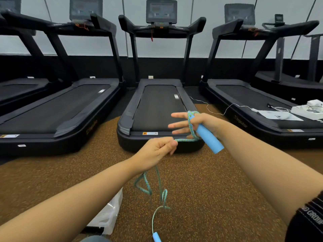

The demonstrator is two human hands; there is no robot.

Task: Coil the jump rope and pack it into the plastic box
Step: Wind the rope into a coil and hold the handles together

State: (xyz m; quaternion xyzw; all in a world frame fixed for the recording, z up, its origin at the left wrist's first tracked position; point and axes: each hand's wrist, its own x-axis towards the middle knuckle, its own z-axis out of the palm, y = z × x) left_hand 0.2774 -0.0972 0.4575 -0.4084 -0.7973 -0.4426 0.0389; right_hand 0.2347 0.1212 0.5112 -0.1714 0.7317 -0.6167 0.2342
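Observation:
The jump rope (191,127) is a green-blue braided cord with light blue foam handles. My right hand (194,124) holds one blue handle (208,137) under the thumb, fingers straight out, with the rope looped around the palm. My left hand (158,149) grips the rope just left of that loop and holds it taut. From my left fist the rest of the rope hangs down in loose bends to the second handle (156,237) near the floor at the bottom edge. The clear plastic box (109,215) sits on the floor under my left forearm, partly hidden.
Black treadmills stand in a row ahead; the middle treadmill (157,109) is right behind my hands. The floor (218,189) is brown speckled rubber. White papers, a box and cables (300,110) lie on the right treadmill's deck.

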